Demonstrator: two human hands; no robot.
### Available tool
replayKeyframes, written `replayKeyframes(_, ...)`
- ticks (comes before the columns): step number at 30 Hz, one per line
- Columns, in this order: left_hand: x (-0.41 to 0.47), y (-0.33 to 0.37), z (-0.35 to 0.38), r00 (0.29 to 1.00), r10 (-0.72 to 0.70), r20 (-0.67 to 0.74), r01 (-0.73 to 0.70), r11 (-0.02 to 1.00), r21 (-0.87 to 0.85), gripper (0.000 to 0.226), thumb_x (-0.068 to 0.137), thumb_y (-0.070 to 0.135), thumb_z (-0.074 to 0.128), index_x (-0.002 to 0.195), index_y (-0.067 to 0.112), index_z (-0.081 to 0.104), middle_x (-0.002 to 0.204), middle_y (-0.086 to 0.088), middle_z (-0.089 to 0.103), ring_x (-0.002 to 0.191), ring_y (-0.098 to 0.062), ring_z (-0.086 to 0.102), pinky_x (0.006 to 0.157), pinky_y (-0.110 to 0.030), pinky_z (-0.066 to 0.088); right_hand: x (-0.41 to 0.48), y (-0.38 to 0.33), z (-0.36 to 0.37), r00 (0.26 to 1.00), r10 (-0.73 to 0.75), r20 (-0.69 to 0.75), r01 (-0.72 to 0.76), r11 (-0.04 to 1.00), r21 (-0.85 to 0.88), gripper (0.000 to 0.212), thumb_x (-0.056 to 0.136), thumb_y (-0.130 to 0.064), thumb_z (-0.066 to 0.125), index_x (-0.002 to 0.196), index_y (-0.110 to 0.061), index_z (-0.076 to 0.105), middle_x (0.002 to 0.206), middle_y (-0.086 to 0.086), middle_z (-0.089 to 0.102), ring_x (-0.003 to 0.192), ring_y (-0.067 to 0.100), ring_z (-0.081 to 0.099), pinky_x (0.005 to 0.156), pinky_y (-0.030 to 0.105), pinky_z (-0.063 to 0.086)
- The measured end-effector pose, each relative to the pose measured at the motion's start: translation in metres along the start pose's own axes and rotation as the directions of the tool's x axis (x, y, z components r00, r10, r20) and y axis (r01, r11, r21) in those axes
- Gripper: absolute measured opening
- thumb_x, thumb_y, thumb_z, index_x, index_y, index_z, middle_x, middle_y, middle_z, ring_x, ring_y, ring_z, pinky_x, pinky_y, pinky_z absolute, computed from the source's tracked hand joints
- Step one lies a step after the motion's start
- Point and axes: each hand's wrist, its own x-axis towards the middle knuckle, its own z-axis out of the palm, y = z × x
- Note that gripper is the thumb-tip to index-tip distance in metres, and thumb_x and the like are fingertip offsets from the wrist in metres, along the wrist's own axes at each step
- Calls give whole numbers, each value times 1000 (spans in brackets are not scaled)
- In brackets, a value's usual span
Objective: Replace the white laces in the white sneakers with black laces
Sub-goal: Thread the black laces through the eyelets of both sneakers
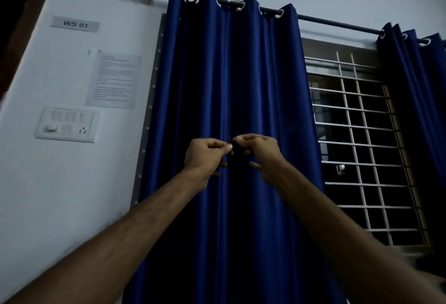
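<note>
Both my arms are raised in front of a blue curtain. My left hand point(207, 156) and my right hand point(259, 154) meet fingertip to fingertip at the middle of the view. Each pinches a thin dark strand, which looks like the black lace point(237, 135). Two short thin tips stick up just above the fingers. The rest of the lace is lost against the dark curtain folds. No sneakers and no white laces are in view.
The blue curtain point(241, 86) hangs from a black rod point(337, 23) straight ahead. A barred window point(362, 146) is to its right. On the white wall at left are a switch panel point(66, 125), a printed sheet point(112, 79) and a "WS 01" sign point(75, 24).
</note>
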Motion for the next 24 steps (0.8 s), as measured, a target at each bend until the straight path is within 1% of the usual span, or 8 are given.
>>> replayKeyframes(4,2,5,-3,1000,-5,-23,4,1000,-14,6,86,25,73,86,19,73,86,6,74,73,-15,69,58,-34,59,2,-2,-3,1000,-23,10,23,999,-30,10,86,-15,66,91,-18,75,92,-9,70,88,11,55,78,32,42)
replayKeyframes(9,1,1,-9,999,-31,-21,31,999,-14,9,88,25,71,90,16,74,88,4,74,74,-14,67,65,-38,60,8,2,-6,1000,-11,-22,11,999,-42,12,87,-15,64,92,-20,74,102,-6,71,89,11,56,78,34,42)
replayKeyframes(13,-4,-18,-18,997,-75,-37,76,997,34,12,90,22,69,94,12,73,90,1,72,71,-14,62,60,-35,58,9,9,-19,997,30,-68,-31,999,-26,11,86,-17,63,86,-22,72,89,-6,71,78,8,59,72,31,41)
replayKeyframes(16,-15,-58,-35,992,-99,-73,110,979,172,12,87,26,71,91,15,73,92,-2,72,66,-12,60,47,-27,53,4,28,-34,996,59,-63,-59,998,-6,9,85,-17,61,80,-20,67,71,-6,69,58,5,60,65,27,38)
replayKeyframes(18,-33,-98,-45,989,-126,-75,143,937,319,7,86,27,71,82,22,71,88,-1,71,65,-12,61,43,-24,49,-7,52,-43,993,104,-48,-105,994,-33,10,88,-18,58,80,-21,63,67,-7,69,60,6,62,63,25,37)
replayKeyframes(20,-56,-141,-54,984,-165,-62,175,883,435,13,86,27,71,74,26,67,82,-2,70,66,-17,63,47,-28,52,-22,83,-51,990,138,3,-137,986,-99,11,91,-18,56,82,-22,63,67,-8,68,63,7,64,60,21,39)
replayKeyframes(22,-86,-185,-61,971,-236,-31,216,819,532,13,86,28,71,74,27,68,75,1,68,70,-22,66,59,-37,58,-44,123,-59,982,176,69,-160,969,-190,12,93,-16,57,84,-20,63,62,-7,67,57,6,62,53,19,39)
replayKeyframes(24,-120,-228,-60,951,-310,2,249,767,592,12,84,29,72,72,28,68,71,7,66,76,-23,68,67,-40,60,-72,171,-61,968,218,122,-177,944,-280,13,94,-12,60,82,-17,64,58,-6,66,49,4,58,48,17,41)
